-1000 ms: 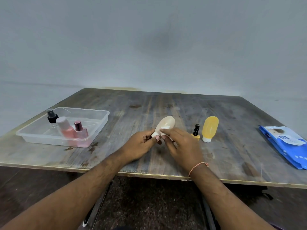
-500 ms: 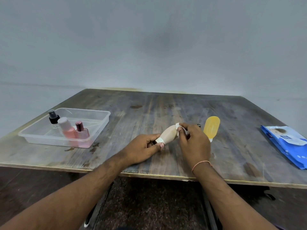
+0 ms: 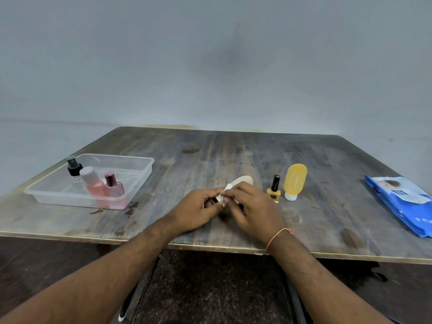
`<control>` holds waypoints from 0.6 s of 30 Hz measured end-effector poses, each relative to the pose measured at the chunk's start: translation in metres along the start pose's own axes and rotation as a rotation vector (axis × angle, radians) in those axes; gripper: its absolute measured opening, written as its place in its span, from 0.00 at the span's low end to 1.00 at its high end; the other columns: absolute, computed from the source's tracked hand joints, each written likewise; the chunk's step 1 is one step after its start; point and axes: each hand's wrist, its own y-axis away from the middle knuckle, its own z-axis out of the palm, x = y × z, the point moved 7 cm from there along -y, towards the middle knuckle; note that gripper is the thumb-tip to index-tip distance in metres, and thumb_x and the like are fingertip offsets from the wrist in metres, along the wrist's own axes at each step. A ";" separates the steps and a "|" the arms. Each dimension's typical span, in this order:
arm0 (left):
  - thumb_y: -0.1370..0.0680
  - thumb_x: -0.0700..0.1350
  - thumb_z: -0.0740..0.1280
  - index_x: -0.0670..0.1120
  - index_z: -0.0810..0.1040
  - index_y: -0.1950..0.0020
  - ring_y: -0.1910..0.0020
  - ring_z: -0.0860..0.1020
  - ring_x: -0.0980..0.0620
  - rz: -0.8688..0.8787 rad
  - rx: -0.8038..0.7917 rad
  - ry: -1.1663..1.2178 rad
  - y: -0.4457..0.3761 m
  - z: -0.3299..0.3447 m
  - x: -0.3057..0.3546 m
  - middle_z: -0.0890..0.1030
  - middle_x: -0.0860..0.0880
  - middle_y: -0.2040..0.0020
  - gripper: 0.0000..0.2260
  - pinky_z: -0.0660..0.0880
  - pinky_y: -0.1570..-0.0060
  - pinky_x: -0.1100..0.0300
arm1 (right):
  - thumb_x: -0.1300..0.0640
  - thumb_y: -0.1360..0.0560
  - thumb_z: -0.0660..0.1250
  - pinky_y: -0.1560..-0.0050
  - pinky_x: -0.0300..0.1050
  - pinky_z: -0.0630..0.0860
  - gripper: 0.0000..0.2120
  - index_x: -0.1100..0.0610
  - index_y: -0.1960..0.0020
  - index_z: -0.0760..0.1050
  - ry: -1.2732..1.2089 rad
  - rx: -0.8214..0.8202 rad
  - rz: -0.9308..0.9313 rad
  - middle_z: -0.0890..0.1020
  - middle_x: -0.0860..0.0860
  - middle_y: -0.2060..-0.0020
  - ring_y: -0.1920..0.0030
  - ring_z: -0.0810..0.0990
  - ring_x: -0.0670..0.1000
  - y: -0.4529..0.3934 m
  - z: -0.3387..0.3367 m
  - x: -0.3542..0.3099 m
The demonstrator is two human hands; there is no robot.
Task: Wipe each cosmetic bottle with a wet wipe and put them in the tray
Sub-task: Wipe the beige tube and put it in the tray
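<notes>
Beige bottle held mid-wipe, tray off to the left

Left hand (image 3: 198, 212) grips the beige bottle (image 3: 243, 181) by its near end, long axis pointing away; right hand (image 3: 253, 209) pinches the wet wipe (image 3: 227, 188) against it. The tray (image 3: 140, 177) lies left, nearer the left hand.

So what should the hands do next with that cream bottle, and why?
Probably carry on rubbing a little, then move it to the tray. Both the left hand and right hand hold the cream bottle above the table, the right pressing a white wipe against it. The tray already holds three bottles; the yellow nail polish and yellow tube wait.
</notes>
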 end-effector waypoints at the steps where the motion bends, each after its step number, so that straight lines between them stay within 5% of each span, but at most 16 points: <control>1: 0.18 0.64 0.67 0.68 0.77 0.27 0.55 0.84 0.33 -0.002 -0.001 0.001 -0.002 0.000 -0.002 0.86 0.35 0.49 0.19 0.81 0.50 0.32 | 0.54 0.19 0.70 0.63 0.47 0.79 0.11 0.50 0.39 0.85 0.006 0.010 0.007 0.83 0.44 0.50 0.56 0.83 0.48 0.000 -0.001 0.000; 3: 0.17 0.61 0.67 0.68 0.77 0.28 0.52 0.85 0.34 0.006 0.001 0.005 -0.002 0.000 0.000 0.86 0.37 0.47 0.17 0.81 0.46 0.33 | 0.53 0.19 0.70 0.64 0.46 0.79 0.10 0.50 0.40 0.86 0.038 0.043 0.029 0.83 0.44 0.51 0.58 0.82 0.47 0.000 -0.003 0.001; 7: 0.15 0.50 0.68 0.72 0.77 0.30 0.40 0.84 0.56 0.026 0.055 0.013 0.001 -0.003 0.009 0.87 0.56 0.39 0.18 0.80 0.34 0.47 | 0.51 0.17 0.69 0.65 0.48 0.78 0.10 0.49 0.38 0.85 0.106 0.101 0.090 0.83 0.45 0.52 0.60 0.82 0.49 -0.001 -0.006 0.006; 11: 0.16 0.58 0.67 0.70 0.73 0.25 0.34 0.82 0.41 -0.003 0.028 -0.010 -0.003 -0.002 0.003 0.85 0.49 0.34 0.20 0.77 0.32 0.35 | 0.52 0.17 0.70 0.65 0.48 0.78 0.10 0.48 0.38 0.85 0.147 0.177 0.186 0.85 0.46 0.50 0.59 0.82 0.50 0.001 -0.015 0.011; 15: 0.16 0.54 0.67 0.63 0.76 0.24 0.37 0.83 0.47 0.005 0.033 -0.011 -0.002 -0.003 0.003 0.86 0.52 0.36 0.19 0.77 0.33 0.37 | 0.52 0.18 0.72 0.65 0.49 0.79 0.09 0.46 0.38 0.85 0.159 0.263 0.313 0.86 0.46 0.51 0.60 0.83 0.50 0.004 -0.024 0.019; 18: 0.16 0.57 0.67 0.64 0.75 0.24 0.42 0.84 0.43 0.002 0.042 -0.034 -0.003 -0.002 0.000 0.86 0.53 0.40 0.20 0.79 0.38 0.37 | 0.52 0.18 0.72 0.61 0.50 0.81 0.09 0.46 0.38 0.85 0.093 0.300 0.419 0.88 0.45 0.51 0.60 0.84 0.49 0.006 -0.026 0.030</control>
